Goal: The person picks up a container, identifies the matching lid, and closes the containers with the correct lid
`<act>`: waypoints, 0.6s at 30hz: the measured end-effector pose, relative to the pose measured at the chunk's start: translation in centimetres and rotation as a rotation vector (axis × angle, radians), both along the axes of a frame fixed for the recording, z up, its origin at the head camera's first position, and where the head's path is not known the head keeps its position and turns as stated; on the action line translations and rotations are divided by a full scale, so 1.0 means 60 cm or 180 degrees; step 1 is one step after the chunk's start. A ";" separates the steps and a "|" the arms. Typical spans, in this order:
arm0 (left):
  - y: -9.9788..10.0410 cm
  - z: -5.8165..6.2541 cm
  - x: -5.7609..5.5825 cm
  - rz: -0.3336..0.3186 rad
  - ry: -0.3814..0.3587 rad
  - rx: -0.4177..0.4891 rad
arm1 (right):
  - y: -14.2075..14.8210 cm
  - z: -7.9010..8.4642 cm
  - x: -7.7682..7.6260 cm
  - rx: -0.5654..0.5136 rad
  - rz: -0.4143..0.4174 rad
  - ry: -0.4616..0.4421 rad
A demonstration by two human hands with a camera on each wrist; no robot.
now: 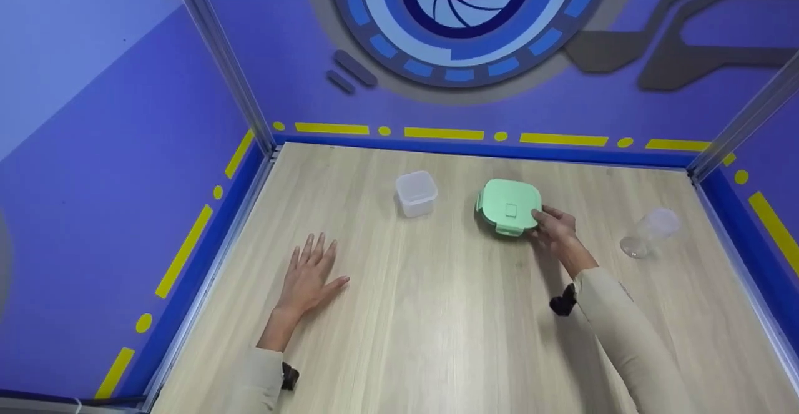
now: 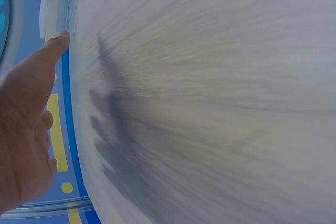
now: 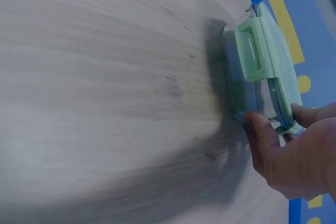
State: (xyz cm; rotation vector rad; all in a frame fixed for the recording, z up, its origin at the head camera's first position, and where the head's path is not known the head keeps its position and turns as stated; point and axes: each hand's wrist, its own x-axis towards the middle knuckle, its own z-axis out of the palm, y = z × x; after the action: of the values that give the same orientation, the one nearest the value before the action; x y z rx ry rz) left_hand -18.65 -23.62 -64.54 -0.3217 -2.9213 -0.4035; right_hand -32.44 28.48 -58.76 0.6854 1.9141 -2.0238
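A clear food container with a mint-green clip-on lid (image 1: 510, 205) is on the wooden table, toward the back right of the middle. My right hand (image 1: 555, 230) grips its right side, thumb on the lid's edge and fingers against the clear wall; in the right wrist view the hand (image 3: 294, 156) pinches a corner of the container (image 3: 254, 61). One green side latch faces that camera. Left of the middle, my left hand (image 1: 308, 281) is spread with straight fingers and holds nothing. A translucent square tub (image 1: 416, 194) stands beyond it, left of the green-lidded container.
At the right, a clear cup-like vessel with a whitish end (image 1: 655, 230) stands near the table's edge. Blue-purple panels with yellow dashes enclose the table (image 1: 399, 314) at the back and sides, with metal posts (image 1: 218, 52) at the corners.
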 end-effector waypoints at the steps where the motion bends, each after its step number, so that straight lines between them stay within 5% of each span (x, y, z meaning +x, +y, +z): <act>1: -0.001 0.000 0.000 -0.0001 0.0013 0.0015 | 0.000 -0.001 -0.006 0.0009 -0.0059 -0.0015; 10: -0.002 -0.001 0.001 -0.0027 -0.0028 0.0097 | -0.003 0.002 -0.041 0.0079 -0.0196 -0.0136; 18: 0.004 -0.001 -0.001 -0.0065 -0.0109 0.0082 | 0.009 -0.007 -0.027 0.0527 0.0372 0.0091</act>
State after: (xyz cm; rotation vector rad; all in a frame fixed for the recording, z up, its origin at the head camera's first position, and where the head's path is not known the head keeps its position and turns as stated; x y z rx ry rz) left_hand -18.72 -23.38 -64.60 -0.3446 -2.9457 -0.4539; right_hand -34.06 29.02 -59.19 0.5703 2.1040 -1.8304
